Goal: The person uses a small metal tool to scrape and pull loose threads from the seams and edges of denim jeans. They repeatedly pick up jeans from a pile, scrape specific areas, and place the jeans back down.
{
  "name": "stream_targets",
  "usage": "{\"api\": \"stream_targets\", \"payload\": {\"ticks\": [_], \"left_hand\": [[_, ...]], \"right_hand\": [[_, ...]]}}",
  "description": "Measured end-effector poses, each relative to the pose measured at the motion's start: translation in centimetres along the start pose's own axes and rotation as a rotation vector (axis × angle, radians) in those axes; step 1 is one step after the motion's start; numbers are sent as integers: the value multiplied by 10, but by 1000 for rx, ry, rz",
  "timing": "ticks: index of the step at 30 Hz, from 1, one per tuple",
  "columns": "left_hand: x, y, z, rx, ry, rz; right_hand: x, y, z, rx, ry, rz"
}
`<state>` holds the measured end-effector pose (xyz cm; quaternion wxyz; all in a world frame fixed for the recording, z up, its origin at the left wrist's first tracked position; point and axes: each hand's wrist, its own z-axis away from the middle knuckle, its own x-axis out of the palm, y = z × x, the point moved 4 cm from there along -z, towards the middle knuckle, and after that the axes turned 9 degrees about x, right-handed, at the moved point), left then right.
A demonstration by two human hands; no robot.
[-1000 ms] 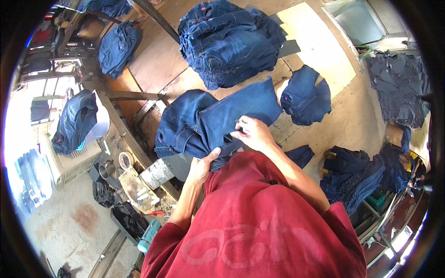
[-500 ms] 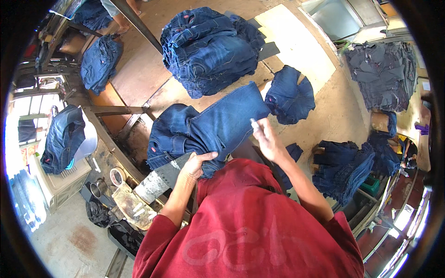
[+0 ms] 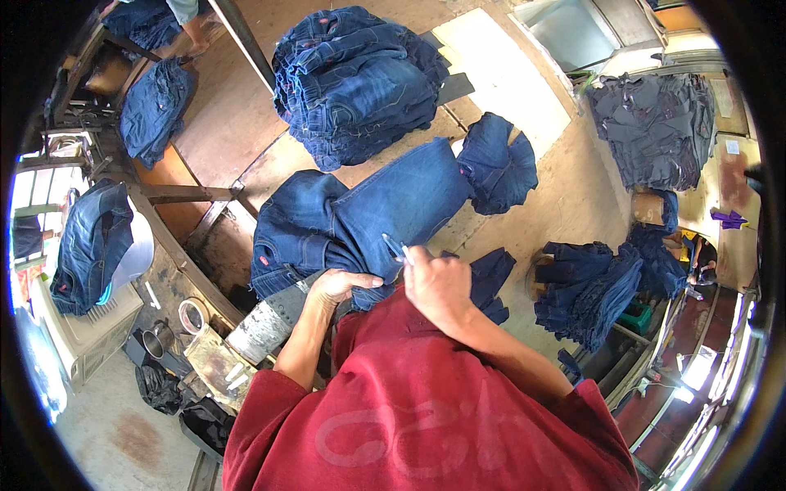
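A pair of dark blue jeans point(image 3: 401, 200) lies stretched in front of me, its waist end to the left and a leg reaching to the right. My left hand point(image 3: 345, 285) grips the near edge of the denim, thumb on top and fingers partly hidden in the folds. In my right hand point(image 3: 438, 282) is a small pair of thread snips point(image 3: 395, 245), its slim pale blades pointing left, just over the near part of the leg. Whether the blades touch the cloth I cannot tell.
Beyond the jeans stands a large pile of folded jeans point(image 3: 356, 90). A smaller denim bundle point(image 3: 497, 164) sits to its right, and stacked jeans point(image 3: 585, 290) lie farther right. Dark grey garments point(image 3: 653, 127) are piled at far right. Another person's hand point(image 3: 195, 37) shows at upper left.
My right hand has come left and nearer to me with the snips, from beside the leg's end to over the denim. My left hand keeps its grip. The whole view has shifted slightly.
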<state>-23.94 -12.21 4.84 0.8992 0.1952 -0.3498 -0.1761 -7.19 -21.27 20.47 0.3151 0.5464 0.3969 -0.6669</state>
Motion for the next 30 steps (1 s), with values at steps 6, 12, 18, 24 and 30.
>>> {"api": "stream_targets", "payload": {"ticks": [6, 12, 18, 24, 30], "left_hand": [[9, 7, 4, 32, -66, 29], [2, -4, -3, 76, -107, 85], [-12, -19, -2, 114, -39, 197], [-46, -37, 79, 297, 810, 466], [-72, 3, 101, 662, 886, 284]], "right_hand": [[2, 1, -1, 16, 8, 38], [-3, -1, 3, -29, -8, -104], [3, 29, 5, -21, -273, -572], [85, 196, -72, 1071, -308, -1194], [191, 239, -125, 1274, -564, -1783]]}}
